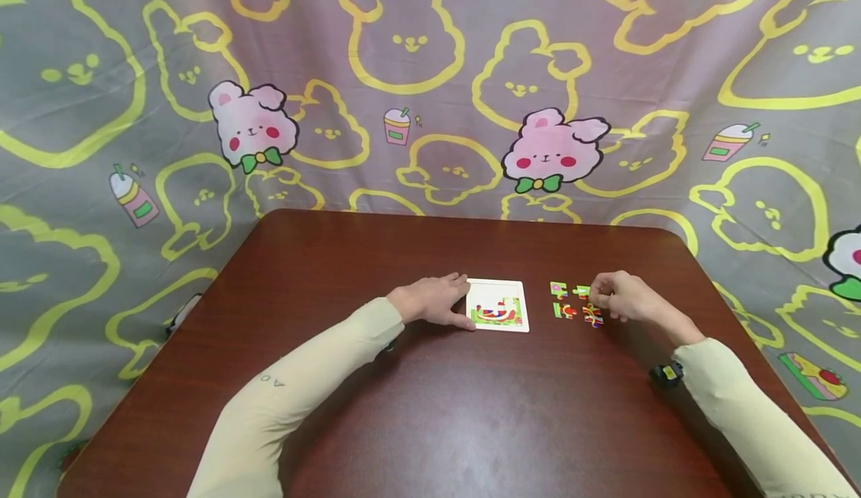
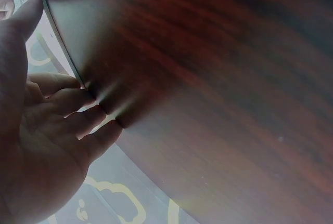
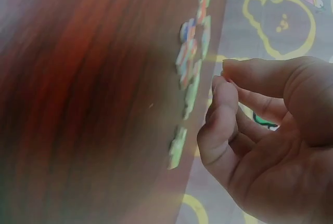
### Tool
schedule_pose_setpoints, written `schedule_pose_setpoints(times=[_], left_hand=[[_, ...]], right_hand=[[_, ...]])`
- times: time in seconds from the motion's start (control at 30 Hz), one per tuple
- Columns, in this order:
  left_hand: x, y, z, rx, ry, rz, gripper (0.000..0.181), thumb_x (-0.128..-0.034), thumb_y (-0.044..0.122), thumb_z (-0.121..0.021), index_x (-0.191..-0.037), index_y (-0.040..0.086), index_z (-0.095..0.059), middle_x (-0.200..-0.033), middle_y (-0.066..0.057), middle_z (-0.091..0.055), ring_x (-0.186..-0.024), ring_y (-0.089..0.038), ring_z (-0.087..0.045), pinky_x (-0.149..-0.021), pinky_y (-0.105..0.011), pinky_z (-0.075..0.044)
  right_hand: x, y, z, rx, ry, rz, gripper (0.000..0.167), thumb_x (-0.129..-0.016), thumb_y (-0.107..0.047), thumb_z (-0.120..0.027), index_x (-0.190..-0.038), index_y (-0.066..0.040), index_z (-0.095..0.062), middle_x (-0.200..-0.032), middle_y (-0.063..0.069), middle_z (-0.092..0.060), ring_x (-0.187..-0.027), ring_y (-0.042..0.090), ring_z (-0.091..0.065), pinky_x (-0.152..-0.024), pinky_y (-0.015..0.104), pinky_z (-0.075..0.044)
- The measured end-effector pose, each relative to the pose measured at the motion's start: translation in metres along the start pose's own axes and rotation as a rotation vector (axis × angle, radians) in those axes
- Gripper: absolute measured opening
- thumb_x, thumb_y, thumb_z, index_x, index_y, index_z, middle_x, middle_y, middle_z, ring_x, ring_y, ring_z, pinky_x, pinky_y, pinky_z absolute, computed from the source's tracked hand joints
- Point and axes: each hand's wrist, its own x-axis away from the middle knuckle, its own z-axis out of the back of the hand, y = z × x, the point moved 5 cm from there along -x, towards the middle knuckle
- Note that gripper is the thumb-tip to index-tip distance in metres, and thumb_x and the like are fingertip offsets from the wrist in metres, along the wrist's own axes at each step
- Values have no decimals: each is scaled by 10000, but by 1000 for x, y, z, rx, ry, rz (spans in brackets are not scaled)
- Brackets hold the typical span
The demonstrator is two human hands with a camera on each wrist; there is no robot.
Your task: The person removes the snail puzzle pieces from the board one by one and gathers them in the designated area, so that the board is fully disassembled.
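In the head view my left hand [image 1: 433, 300] lies beside a white puzzle tray [image 1: 526, 307], fingers and thumb touching its left edge. The tray holds a partly filled picture in red, blue and green, with a white bare area above. In the left wrist view that hand [image 2: 57, 115] has its fingers extended against the tray's rim. My right hand [image 1: 625, 296] is over several loose jigsaw pieces [image 1: 565, 311] to the tray's right. The right wrist view shows the hand [image 3: 265, 125] with bent fingers, thumb and index tips close together; no piece is visible between them.
Both things lie on a dark red-brown wooden table [image 1: 417, 408] with rounded far corners. A grey-pink curtain [image 1: 430, 109] with cartoon rabbits hangs behind it. In the right wrist view, one green puzzle piece [image 3: 177, 148] lies apart from the others.
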Motion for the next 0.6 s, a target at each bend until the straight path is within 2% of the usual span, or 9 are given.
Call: schedule_pose_setpoints(times=[0.23, 0.5, 0.6], left_hand=[[0, 0, 0, 1, -3, -2, 961, -848, 762, -502, -1533, 113, -316, -1635, -98, -233, -1518, -239, -221, -1182, -425, -315], [0, 1, 1, -8, 6, -12, 954, -853, 754, -506, -1526, 101, -330, -1627, -110, -249, -1513, -248, -237, -1180, -425, -317], [1, 1, 1, -7, 3, -10, 954, -854, 749, -510, -1528, 99, -327, -1628, -109, -247, -1513, -247, -235, -1182, -425, -313]], right_hand=[[-4, -19, -1, -12, -8, 26, 72, -938, -139, -634, -937, -68, -645, -683, 53, -584, -516, 172, -532, -457, 313, -469], [-13, -42, -6, 11, 21, 77, 64, -929, -155, -656, -916, -93, -663, -763, 66, -653, -551, 123, -519, -492, 288, -434], [-18, -49, -10, 5, 14, 84, 72, -926, -163, -659, -929, -91, -661, -780, 74, -676, -592, 150, -563, -523, 285, -444]])
